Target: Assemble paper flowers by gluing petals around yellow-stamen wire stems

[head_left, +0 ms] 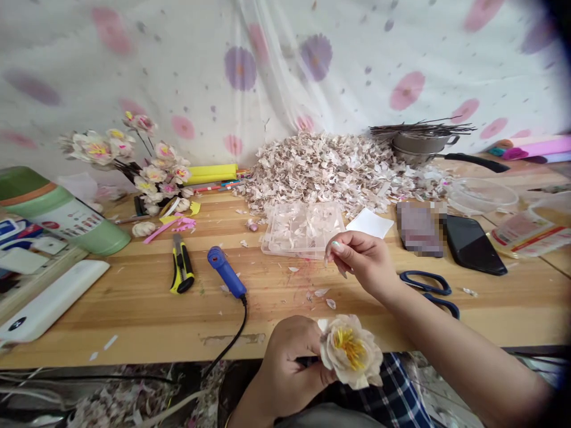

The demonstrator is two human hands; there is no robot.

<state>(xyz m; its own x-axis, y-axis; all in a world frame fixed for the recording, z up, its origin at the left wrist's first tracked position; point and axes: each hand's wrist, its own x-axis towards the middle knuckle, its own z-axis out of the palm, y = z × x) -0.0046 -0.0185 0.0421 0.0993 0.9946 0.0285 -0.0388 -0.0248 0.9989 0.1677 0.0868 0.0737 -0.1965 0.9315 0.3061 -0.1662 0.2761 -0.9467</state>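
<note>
Paper flower point(350, 352) sits pinched steady in left hand point(285, 368) while right hand point(361, 261) pinches something too small to tell.

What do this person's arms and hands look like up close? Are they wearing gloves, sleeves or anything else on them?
Neither the right hand nor the left hand wears a glove. The right forearm is bare, with no sleeve in view. The right thumbnail looks pale and glossy, possibly polished. A thin gold-coloured band may circle the left wrist, right at the picture's edge.
</note>
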